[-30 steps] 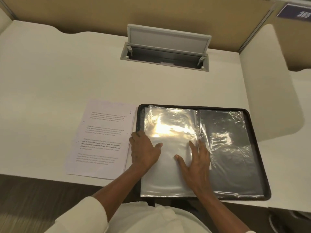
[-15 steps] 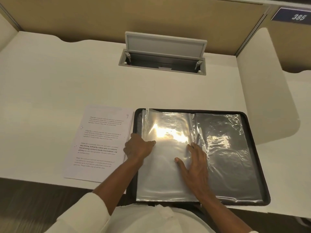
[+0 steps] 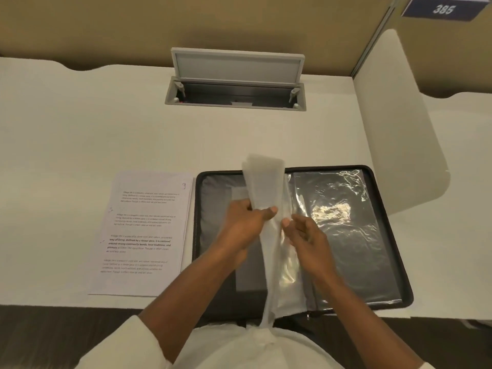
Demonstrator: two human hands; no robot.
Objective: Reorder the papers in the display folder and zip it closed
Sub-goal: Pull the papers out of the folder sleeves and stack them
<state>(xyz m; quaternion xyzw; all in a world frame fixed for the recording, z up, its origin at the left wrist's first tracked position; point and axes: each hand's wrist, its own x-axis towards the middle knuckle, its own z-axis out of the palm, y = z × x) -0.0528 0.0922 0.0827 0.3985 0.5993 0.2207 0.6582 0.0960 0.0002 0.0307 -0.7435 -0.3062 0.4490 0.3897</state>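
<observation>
Left hand [image 3: 246, 223]: clamped on lifted plastic sleeves [image 3: 266, 182]; right hand [image 3: 306, 234] held slack beside them. Papers [image 3: 149, 222] not yet refiled; display folder [image 3: 210, 209] unzipped.

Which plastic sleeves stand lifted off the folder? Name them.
The middle bundle gripped by the left hand stands upright; the right-side sleeves lie flat.

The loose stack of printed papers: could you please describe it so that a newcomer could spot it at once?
On the white desk, find the open black display folder near the front edge. The stack of papers lies flat just left of it. Unlike the glossy plastic sleeves, it is matte white with printed paragraphs and a handwritten 9 in its top right corner.
</observation>
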